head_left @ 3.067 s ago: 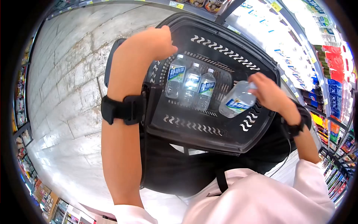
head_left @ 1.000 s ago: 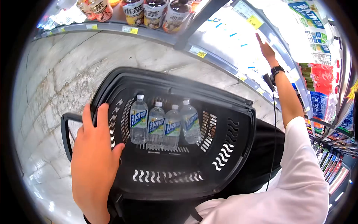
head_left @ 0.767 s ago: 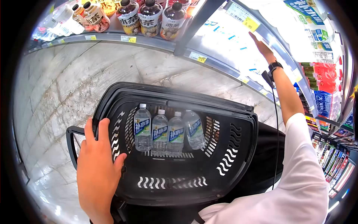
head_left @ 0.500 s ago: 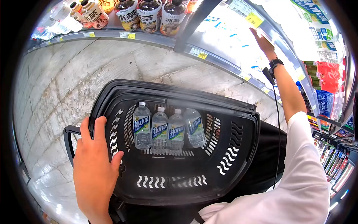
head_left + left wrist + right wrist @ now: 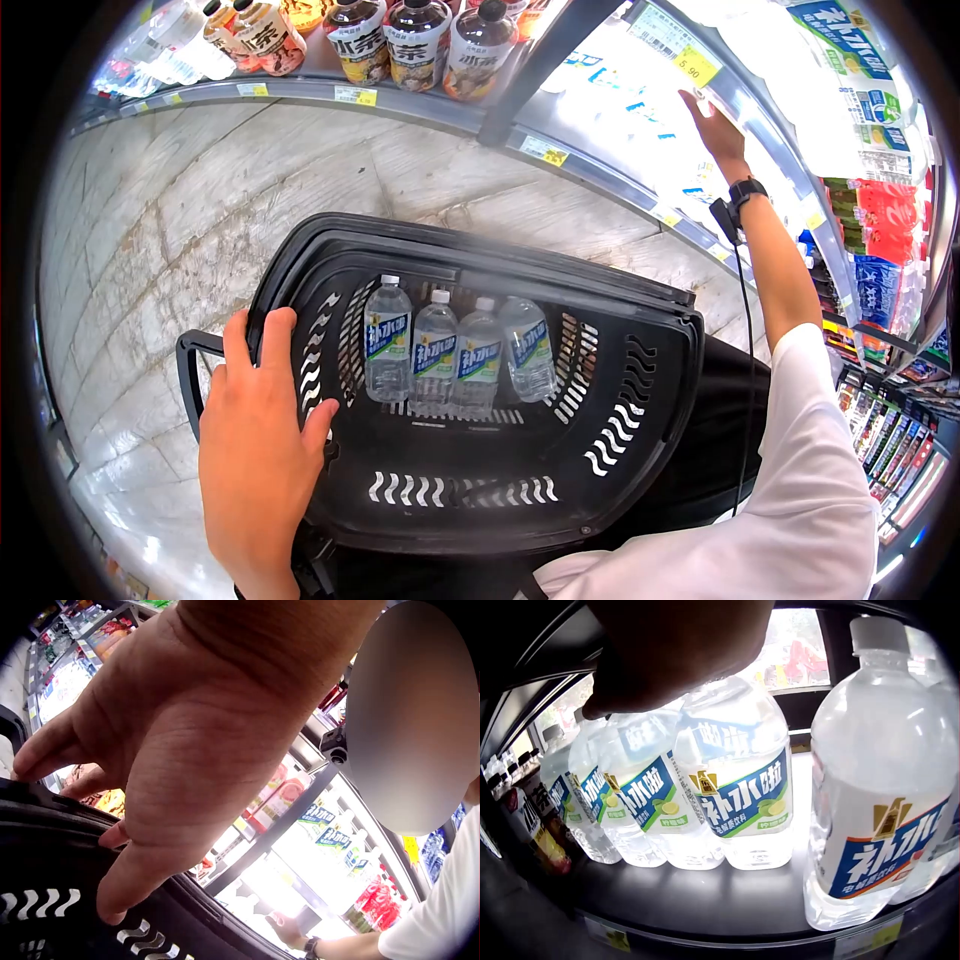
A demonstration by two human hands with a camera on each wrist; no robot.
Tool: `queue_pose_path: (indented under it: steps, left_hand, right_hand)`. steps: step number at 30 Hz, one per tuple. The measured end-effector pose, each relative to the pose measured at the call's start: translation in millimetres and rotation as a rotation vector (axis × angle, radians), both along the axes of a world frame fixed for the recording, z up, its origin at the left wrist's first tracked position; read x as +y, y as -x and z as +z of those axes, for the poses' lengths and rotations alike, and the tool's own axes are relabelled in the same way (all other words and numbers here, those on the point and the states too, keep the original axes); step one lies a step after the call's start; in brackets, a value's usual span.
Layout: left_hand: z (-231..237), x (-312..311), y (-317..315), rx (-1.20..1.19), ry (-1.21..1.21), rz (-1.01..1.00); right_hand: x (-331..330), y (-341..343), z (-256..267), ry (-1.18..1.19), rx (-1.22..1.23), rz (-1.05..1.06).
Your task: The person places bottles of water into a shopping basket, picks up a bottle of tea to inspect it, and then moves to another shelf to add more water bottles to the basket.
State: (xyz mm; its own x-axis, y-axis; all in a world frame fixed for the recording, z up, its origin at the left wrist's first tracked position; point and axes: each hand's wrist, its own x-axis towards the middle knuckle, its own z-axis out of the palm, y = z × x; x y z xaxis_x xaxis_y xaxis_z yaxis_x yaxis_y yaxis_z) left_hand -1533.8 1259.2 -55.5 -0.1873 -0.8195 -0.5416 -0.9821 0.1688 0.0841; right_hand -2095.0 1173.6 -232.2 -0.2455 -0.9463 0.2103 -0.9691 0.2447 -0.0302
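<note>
Several clear bottles with blue-green labels stand or lean side by side in the black basket. The left hand holds the basket's left rim, its fingers over the edge and its thumb on the inside; the left wrist view shows this hand close up at the rim. At the bright shelf, the right hand reaches in among bottles. In the right wrist view that hand covers the tops of matching bottles, which hides whether its fingers grip one.
Another bottle stands at the right on the shelf. Dark-capped tea bottles line the shelf at the top of the head view. Red packs sit at the right. A cable hangs from the right wrist.
A loose bottle held by the right hand earlier now leans in the basket. The right hand has moved up to the shelf; the left hand has settled on the basket's rim.
</note>
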Motion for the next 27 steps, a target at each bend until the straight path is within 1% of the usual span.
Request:
queue_pose_path:
  steps: [1, 2, 4, 6, 8, 9, 10, 12, 13, 15, 16, 19, 22, 25, 27]
  left_hand:
    - [0.5, -0.9, 0.3, -0.003, 0.001, 0.005]
    - [0.8, -1.8, -0.1, -0.009, 0.002, 0.009]
    - [0.2, -3.1, -0.3, 0.009, -0.007, 0.021]
    - [-0.4, -4.1, -1.4, 0.004, -0.002, 0.015]
    - [-2.4, -5.0, 0.2, 0.009, 0.002, 0.013]
    - [-2.3, -5.2, 0.9, 0.002, 0.004, 0.009]
    - [-2.4, -5.2, 0.8, -0.007, 0.008, 0.005]
    - [-3.2, -5.0, -0.5, -0.002, 0.020, 0.001]
    - [-3.1, -5.1, -0.5, 0.002, 0.023, 0.004]
    - [-4.1, -4.2, -1.3, 0.006, 0.023, 0.008]
    - [-5.5, -4.2, -2.2, 0.004, 0.033, 0.001]
    - [-7.3, -5.0, -3.0, -0.002, 0.043, -0.006]
    - [-7.6, -5.1, -2.6, 0.000, 0.045, -0.010]
    - [-7.5, -6.1, -1.2, 0.002, 0.048, -0.002]
    - [-8.2, -6.4, -0.8, 0.000, 0.047, 0.002]
  right_hand:
    - [-1.6, 1.0, -4.0, 0.107, -0.041, 0.011]
    - [-2.3, 3.2, -5.1, 0.109, -0.047, 0.014]
    - [-0.6, -5.6, 8.2, -0.092, -0.133, -0.037]
    - [-0.4, -3.6, 4.8, -0.101, -0.104, -0.033]
    - [0.7, 4.3, -4.6, 0.034, -0.102, 0.120]
    - [1.5, 1.9, -2.7, -0.017, -0.016, 0.070]
    - [4.2, -0.2, -4.3, -0.023, -0.012, 0.072]
    - [3.9, -3.3, -6.2, 0.154, 0.045, 0.228]
    - [2.7, -2.8, -5.2, 0.155, 0.047, 0.233]
    - [3.6, -6.9, -1.1, 0.038, 0.069, 0.156]
    - [6.0, -12.0, 2.2, 0.038, 0.069, 0.158]
    - [9.0, -22.2, 7.0, 0.001, -0.007, 0.122]
    - [11.5, -18.8, 6.0, 0.007, 0.016, 0.141]
    - [12.9, -19.7, 7.8, -0.042, 0.046, 0.164]
    - [12.8, -19.2, 5.8, 0.048, 0.087, 0.272]
